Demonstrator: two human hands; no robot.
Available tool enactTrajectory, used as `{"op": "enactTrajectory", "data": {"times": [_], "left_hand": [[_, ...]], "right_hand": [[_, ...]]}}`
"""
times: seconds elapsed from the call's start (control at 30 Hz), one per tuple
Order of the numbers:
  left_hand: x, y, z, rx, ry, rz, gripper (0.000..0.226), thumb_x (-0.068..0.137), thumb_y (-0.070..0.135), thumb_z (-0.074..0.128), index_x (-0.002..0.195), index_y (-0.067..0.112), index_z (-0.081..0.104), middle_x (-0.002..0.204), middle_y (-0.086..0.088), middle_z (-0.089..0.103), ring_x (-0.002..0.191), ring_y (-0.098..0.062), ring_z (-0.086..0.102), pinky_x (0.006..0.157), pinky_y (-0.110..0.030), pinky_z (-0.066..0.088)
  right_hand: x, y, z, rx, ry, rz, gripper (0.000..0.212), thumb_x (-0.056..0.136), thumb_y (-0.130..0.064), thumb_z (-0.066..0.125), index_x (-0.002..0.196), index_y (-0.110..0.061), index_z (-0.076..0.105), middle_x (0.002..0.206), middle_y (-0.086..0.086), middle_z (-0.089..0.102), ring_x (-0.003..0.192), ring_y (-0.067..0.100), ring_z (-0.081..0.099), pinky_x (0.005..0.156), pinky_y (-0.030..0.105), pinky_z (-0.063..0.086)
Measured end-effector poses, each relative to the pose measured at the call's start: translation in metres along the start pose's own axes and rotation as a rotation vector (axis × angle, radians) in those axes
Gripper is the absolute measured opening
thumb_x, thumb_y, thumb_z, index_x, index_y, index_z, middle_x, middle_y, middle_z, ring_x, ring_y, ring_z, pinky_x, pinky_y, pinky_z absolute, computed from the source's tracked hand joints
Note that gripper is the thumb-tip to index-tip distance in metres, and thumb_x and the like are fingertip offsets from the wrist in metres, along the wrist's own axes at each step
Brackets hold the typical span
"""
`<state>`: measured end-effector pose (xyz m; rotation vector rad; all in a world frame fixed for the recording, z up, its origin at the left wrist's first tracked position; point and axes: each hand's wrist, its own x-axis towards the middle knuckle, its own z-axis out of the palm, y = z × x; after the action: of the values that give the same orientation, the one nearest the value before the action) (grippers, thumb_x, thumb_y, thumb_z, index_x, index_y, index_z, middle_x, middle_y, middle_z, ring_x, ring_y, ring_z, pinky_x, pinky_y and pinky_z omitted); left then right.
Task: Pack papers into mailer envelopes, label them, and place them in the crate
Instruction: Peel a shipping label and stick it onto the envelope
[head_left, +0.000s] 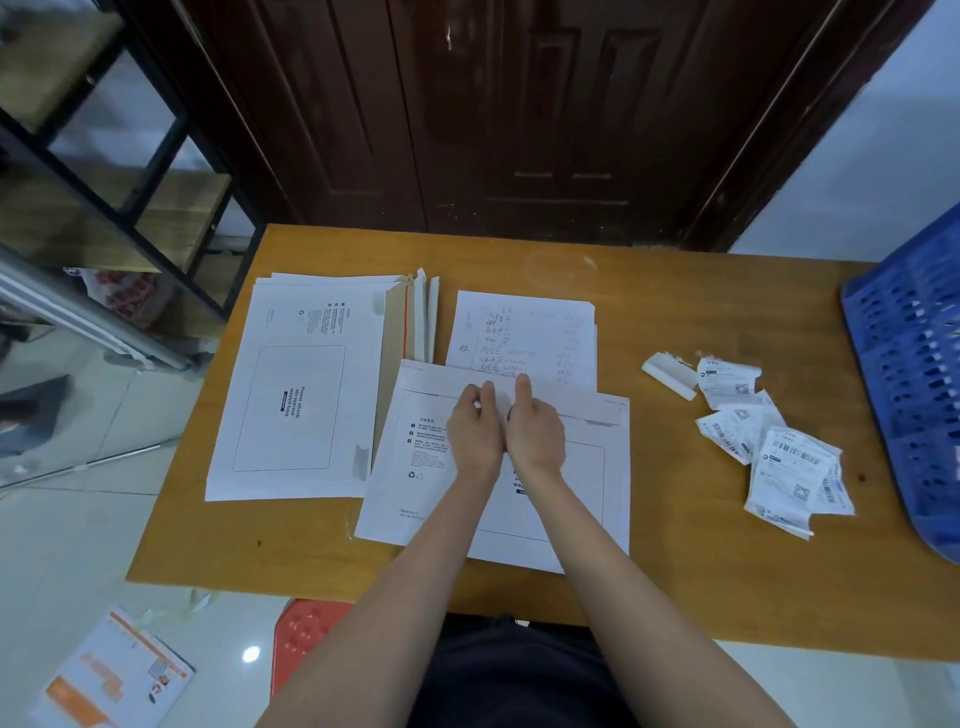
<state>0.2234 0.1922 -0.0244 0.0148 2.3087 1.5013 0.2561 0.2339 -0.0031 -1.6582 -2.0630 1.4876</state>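
Both forearms reach in, left hand (475, 423) and right hand (535, 426) side by side, fingers curled onto the flap of the mailer envelope (582, 467) lying beneath them on the tabletop (701, 582) — press outward from the middle so it seals flat.

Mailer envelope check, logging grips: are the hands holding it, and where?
Both the left hand and right hand pinch the mailer envelope at its top flap, mid-edge.

Mailer envelope (571, 467) at worktop (675, 597) near edge, both hands (506, 431) on it; envelope stack (291, 405) left; papers (524, 332) behind; labels (769, 441) right; crate (914, 364) far right.
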Motion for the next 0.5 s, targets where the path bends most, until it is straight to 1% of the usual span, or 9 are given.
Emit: {"op": "enactTrajectory", "data": {"times": [0.07,0.13,0.2,0.23,0.37,0.4,0.5], "left_hand": [[0.001,0.001,0.0,0.023,-0.006,0.002,0.029,0.101,0.024,0.043,0.079,0.007,0.051,0.06,0.003,0.05,0.054,-0.008,0.047,0.054,-0.028,0.034],[0.002,0.002,-0.001,-0.019,-0.037,-0.012,0.031,0.1,0.026,0.045,0.075,0.007,0.05,0.059,0.002,0.051,0.053,-0.009,0.048,0.054,-0.027,0.035],[0.001,0.005,-0.002,-0.086,-0.056,-0.027,0.035,0.1,0.03,0.046,0.072,0.009,0.05,0.06,0.001,0.053,0.054,-0.01,0.049,0.053,-0.023,0.037],[0.001,0.007,-0.002,-0.107,-0.064,-0.03,0.036,0.1,0.031,0.046,0.07,0.011,0.05,0.06,0.001,0.053,0.055,-0.009,0.05,0.052,-0.02,0.038],[-0.001,0.012,-0.001,-0.161,-0.1,-0.039,0.038,0.1,0.031,0.045,0.069,0.01,0.05,0.06,0.002,0.052,0.054,-0.006,0.048,0.045,-0.01,0.037],[-0.002,0.012,0.0,-0.153,-0.103,-0.033,0.038,0.1,0.031,0.045,0.069,0.011,0.05,0.059,0.002,0.052,0.053,-0.006,0.048,0.045,-0.009,0.037],[-0.003,0.009,0.002,-0.098,-0.085,0.007,0.037,0.1,0.031,0.046,0.072,0.007,0.053,0.06,0.001,0.054,0.054,-0.006,0.049,0.046,-0.009,0.036]], "right_hand": [[-0.002,-0.002,0.002,-0.035,-0.025,-0.016,0.057,0.097,-0.055,0.026,0.073,-0.014,0.057,0.079,0.001,0.063,0.079,0.018,0.059,0.069,0.03,0.041],[-0.001,-0.003,0.003,-0.054,-0.032,-0.041,0.053,0.096,-0.056,0.031,0.085,-0.013,0.061,0.086,0.0,0.065,0.085,0.017,0.061,0.073,0.031,0.045],[0.001,-0.003,0.003,-0.041,-0.036,-0.042,0.053,0.096,-0.056,0.034,0.086,-0.013,0.063,0.085,0.0,0.066,0.084,0.018,0.062,0.072,0.031,0.047],[0.003,-0.003,0.002,-0.037,-0.039,-0.036,0.053,0.096,-0.056,0.035,0.084,-0.013,0.063,0.081,0.0,0.066,0.081,0.018,0.062,0.07,0.03,0.046],[0.005,-0.004,-0.004,-0.046,0.008,-0.024,0.048,0.097,-0.049,0.04,0.066,-0.015,0.054,0.066,-0.003,0.059,0.07,0.018,0.059,0.056,0.026,0.039],[0.004,-0.004,-0.005,-0.057,0.036,-0.035,0.046,0.097,-0.048,0.041,0.067,-0.015,0.054,0.067,-0.003,0.059,0.07,0.017,0.059,0.055,0.026,0.038],[0.0,0.0,-0.006,-0.098,0.149,-0.126,0.038,0.097,-0.044,0.044,0.082,-0.012,0.057,0.073,-0.004,0.06,0.07,0.014,0.058,0.061,0.026,0.038]]}}
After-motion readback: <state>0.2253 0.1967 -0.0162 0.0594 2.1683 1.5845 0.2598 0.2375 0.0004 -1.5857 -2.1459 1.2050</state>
